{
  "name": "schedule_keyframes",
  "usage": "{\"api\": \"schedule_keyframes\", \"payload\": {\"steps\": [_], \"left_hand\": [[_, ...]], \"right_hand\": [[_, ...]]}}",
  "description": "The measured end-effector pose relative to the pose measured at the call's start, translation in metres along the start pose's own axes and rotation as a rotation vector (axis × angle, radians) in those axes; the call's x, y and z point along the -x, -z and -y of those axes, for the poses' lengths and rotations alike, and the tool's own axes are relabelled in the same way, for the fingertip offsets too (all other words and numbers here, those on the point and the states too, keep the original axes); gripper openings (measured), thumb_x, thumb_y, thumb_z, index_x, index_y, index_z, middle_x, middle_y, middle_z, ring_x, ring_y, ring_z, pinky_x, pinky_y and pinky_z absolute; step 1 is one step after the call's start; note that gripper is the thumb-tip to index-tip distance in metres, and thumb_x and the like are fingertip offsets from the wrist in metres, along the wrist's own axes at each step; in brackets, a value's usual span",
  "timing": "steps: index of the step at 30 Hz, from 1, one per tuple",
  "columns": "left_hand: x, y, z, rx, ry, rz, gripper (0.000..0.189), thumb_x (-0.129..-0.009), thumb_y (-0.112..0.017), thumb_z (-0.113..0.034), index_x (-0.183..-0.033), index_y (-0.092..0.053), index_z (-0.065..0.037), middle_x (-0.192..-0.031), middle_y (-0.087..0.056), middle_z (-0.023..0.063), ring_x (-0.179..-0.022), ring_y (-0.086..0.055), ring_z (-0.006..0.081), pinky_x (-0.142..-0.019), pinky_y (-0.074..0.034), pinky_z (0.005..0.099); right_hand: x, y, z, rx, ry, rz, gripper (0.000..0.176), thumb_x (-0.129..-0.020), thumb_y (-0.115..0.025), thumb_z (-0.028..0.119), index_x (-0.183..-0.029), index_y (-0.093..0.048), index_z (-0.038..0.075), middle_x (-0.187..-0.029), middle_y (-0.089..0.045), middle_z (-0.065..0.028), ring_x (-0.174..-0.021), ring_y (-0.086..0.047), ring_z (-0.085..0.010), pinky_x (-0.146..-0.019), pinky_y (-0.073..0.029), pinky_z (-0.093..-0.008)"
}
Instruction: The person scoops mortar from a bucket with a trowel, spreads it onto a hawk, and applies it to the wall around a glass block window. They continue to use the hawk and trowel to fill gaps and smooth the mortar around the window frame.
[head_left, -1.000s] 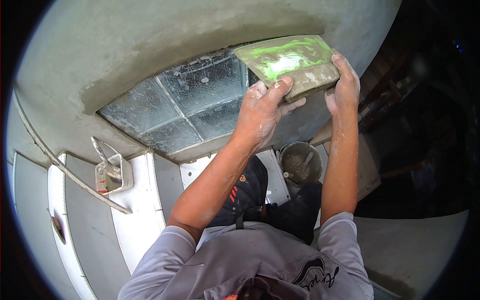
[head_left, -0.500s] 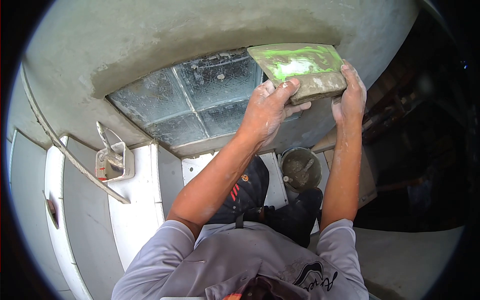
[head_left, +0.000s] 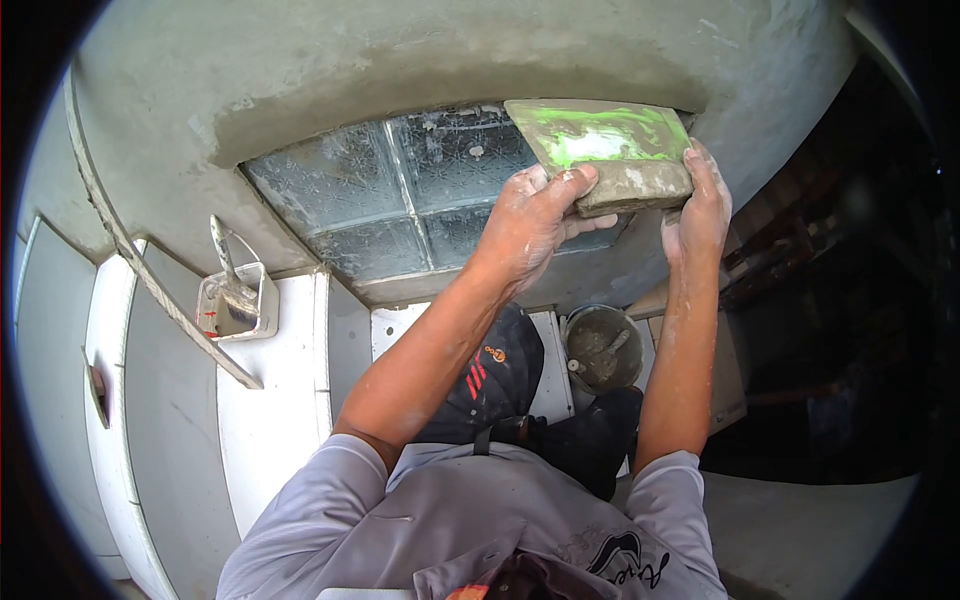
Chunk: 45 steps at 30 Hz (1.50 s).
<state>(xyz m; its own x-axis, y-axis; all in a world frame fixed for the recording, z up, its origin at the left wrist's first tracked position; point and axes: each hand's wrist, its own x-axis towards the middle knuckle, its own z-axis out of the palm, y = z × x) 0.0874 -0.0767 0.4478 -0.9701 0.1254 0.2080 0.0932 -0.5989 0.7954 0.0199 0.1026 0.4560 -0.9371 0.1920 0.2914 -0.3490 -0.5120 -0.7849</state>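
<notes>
Both my hands hold a wide plaster spreader, its green blade smeared with grey and white and its thick grip crusted grey. My left hand is closed on the grip's left end, thumb on top and fingers beneath. At the right end my right hand clasps the spreader's edge, fingertips by the blade's corner. The blade's upper edge is at the top border of a glass block window, near the grey plastered wall; whether it touches cannot be made out. Pale dust covers both hands.
Below the window stands a bucket of grey mix with a tool in it. A white container with a brush sits on a white tiled step at left. A thin curved strip leans there. A small flat tool lies lower left.
The view has shifted slightly, so the wall, window and containers sit a little differently in frame. My grip on the spreader looks the same, with the blade tilted slightly differently.
</notes>
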Motion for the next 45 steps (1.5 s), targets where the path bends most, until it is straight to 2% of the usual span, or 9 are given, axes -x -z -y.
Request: {"api": "schedule_keyframes", "payload": {"steps": [5,14,26,35,45], "left_hand": [[0.009,0.012,-0.009,-0.005,-0.006,-0.007,0.044,-0.100,-0.062,-0.023,-0.128,-0.054,0.009,-0.122,-0.065,0.0168,-0.111,-0.065,0.0238,-0.095,-0.057,0.0443],[0.019,0.026,-0.020,-0.004,-0.022,-0.025,0.042,-0.100,-0.061,-0.021,-0.128,-0.055,0.009,-0.123,-0.065,0.0178,-0.111,-0.066,0.0243,-0.092,-0.058,0.0433],[0.035,0.049,-0.040,-0.024,-0.037,-0.080,0.042,-0.098,-0.062,-0.021,-0.128,-0.055,0.008,-0.122,-0.065,0.0168,-0.110,-0.066,0.0244,-0.090,-0.059,0.0435],[0.054,0.072,-0.060,-0.048,-0.066,-0.137,0.039,-0.098,-0.062,-0.020,-0.125,-0.057,0.008,-0.117,-0.067,0.0168,-0.104,-0.068,0.0247,-0.087,-0.060,0.0437],[0.073,0.092,-0.077,-0.050,-0.090,-0.175,0.039,-0.096,-0.063,-0.019,-0.123,-0.058,0.009,-0.116,-0.067,0.0176,-0.106,-0.068,0.0259,-0.086,-0.060,0.0440]], "right_hand": [[0.010,-0.013,-0.009,-0.005,0.014,0.021,0.042,-0.098,-0.059,0.011,-0.133,-0.051,-0.010,-0.124,-0.061,-0.0171,-0.113,-0.061,-0.0235,-0.099,-0.048,-0.0359],[0.022,-0.027,-0.015,0.012,-0.003,0.020,0.050,-0.099,-0.059,0.012,-0.140,-0.043,-0.011,-0.126,-0.060,-0.0179,-0.115,-0.060,-0.0229,-0.099,-0.048,-0.0357],[0.037,-0.050,-0.031,0.021,-0.012,0.046,0.046,-0.098,-0.062,0.013,-0.136,-0.048,-0.010,-0.120,-0.063,-0.0160,-0.110,-0.061,-0.0208,-0.095,-0.049,-0.0337],[0.063,-0.080,-0.038,0.022,-0.057,0.061,0.044,-0.098,-0.063,0.014,-0.135,-0.050,-0.006,-0.118,-0.064,-0.0122,-0.105,-0.063,-0.0166,-0.089,-0.051,-0.0306],[0.076,-0.099,-0.053,0.018,-0.089,0.096,0.050,-0.096,-0.067,0.013,-0.138,-0.047,-0.007,-0.119,-0.064,-0.0130,-0.105,-0.063,-0.0171,-0.089,-0.052,-0.0297]]}}
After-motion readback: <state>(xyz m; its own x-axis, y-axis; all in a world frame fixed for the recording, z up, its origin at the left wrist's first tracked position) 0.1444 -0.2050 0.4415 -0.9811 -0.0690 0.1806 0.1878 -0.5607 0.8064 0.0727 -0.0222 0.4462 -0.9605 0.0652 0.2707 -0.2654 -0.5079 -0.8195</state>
